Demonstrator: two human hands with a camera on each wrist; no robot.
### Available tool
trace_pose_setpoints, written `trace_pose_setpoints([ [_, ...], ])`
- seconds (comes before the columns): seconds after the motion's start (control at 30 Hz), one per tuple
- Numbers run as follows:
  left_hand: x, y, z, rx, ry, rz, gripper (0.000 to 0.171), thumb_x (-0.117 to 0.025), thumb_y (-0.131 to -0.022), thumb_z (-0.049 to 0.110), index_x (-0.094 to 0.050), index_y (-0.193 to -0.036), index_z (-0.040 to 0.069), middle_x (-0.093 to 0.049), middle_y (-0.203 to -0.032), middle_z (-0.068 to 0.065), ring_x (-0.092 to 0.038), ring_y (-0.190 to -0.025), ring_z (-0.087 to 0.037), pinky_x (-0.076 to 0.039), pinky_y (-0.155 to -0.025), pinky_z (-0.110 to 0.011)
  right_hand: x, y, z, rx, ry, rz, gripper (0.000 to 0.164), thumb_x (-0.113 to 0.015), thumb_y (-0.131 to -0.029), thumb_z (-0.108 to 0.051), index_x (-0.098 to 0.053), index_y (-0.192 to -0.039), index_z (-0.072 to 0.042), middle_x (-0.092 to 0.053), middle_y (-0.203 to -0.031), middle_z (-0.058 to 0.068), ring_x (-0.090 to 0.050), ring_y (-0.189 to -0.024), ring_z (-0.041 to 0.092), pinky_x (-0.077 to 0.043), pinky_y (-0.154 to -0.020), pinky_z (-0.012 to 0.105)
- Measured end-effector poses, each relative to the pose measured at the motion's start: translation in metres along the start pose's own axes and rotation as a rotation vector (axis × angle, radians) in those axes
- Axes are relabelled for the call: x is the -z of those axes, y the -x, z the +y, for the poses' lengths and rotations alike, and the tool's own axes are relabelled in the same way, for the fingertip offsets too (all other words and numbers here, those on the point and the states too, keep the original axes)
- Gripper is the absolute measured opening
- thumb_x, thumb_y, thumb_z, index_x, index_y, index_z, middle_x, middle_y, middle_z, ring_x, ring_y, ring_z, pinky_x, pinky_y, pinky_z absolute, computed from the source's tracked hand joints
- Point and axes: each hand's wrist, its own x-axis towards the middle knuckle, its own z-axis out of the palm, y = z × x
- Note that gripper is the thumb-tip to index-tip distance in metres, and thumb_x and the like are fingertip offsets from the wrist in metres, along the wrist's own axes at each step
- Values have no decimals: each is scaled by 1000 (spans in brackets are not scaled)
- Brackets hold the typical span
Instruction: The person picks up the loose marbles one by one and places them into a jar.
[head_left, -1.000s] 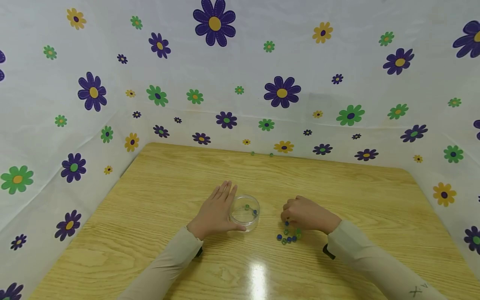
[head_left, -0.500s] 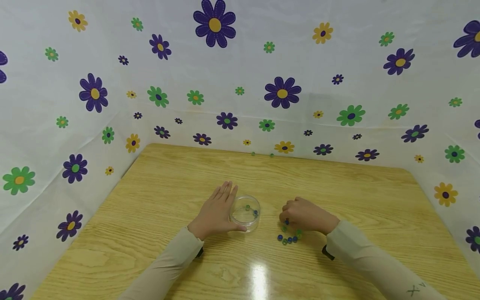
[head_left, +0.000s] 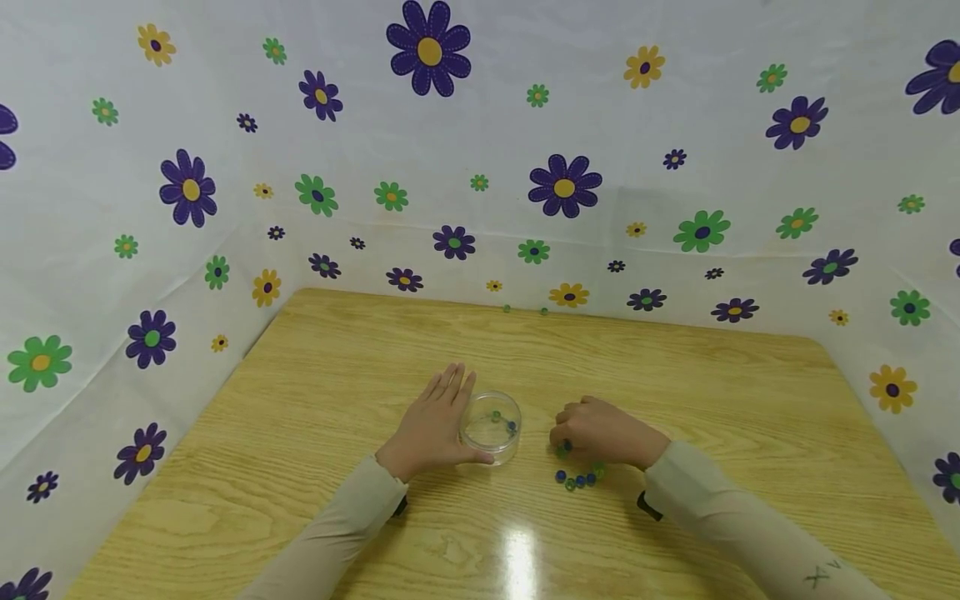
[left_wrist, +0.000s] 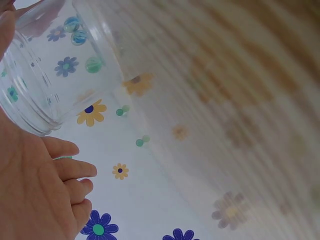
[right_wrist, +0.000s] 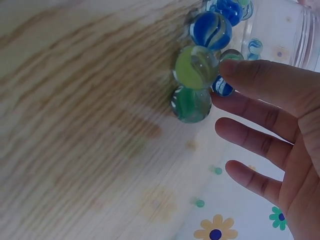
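My left hand (head_left: 429, 425) rests against the left side of a clear round jar (head_left: 504, 454), fingers straight and thumb along its near side. Inside the jar lie a green marble (head_left: 496, 416) and two bluish marbles (left_wrist: 75, 31). To the right, my right hand (head_left: 606, 433) is low over the table, thumb and index finger pinching a blue marble (right_wrist: 223, 86); a greenish marble (right_wrist: 231, 55) sits at the thumb tip. Just below that hand, several blue and green glass marbles (head_left: 581, 481) form a loose curve on the wood.
Two small green marbles, one at the left (head_left: 507, 308) and one at the right (head_left: 544, 311), lie at the table's far edge. A white flower-print cloth (head_left: 480, 125) rises behind and at both sides of the wooden table (head_left: 337, 350).
My right hand has shifted slightly left toward the jar, with a blue and a green marble moving along beside its fingers. My left hand and the jar have stayed in place.
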Motion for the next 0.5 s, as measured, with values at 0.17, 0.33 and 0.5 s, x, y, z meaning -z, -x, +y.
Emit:
trace_pose_setpoints([
  [0.17,0,1,0,-5,-6,1,120,-56,-70,78,-13,-150,-1,-14,-156,-23,-10,-147,-31,-13,-120,-44,-2,-1,0,10,15,11,11,-74,-79,-15,-73,-86,-24,-66,-80,-7,-58,-73,9,-42,-60,25],
  [0.33,0,1,0,-5,-6,-4,120,-56,-70,78,-13,-150,0,-14,-156,-23,-10,-147,-31,-13,-121,-44,-3,-1,1,13,15,16,12,-74,-79,-16,-73,-88,-24,-67,-82,-7,-60,-75,9,-44,-61,26],
  [0.5,1,1,0,-3,-5,-4,120,-56,-69,79,-14,-150,0,-14,-156,-22,-11,-147,-31,-13,-121,-44,-5,-2,1,15,27,18,10,-75,-80,-18,-74,-88,-24,-68,-82,-8,-60,-75,9,-44,-60,25],
])
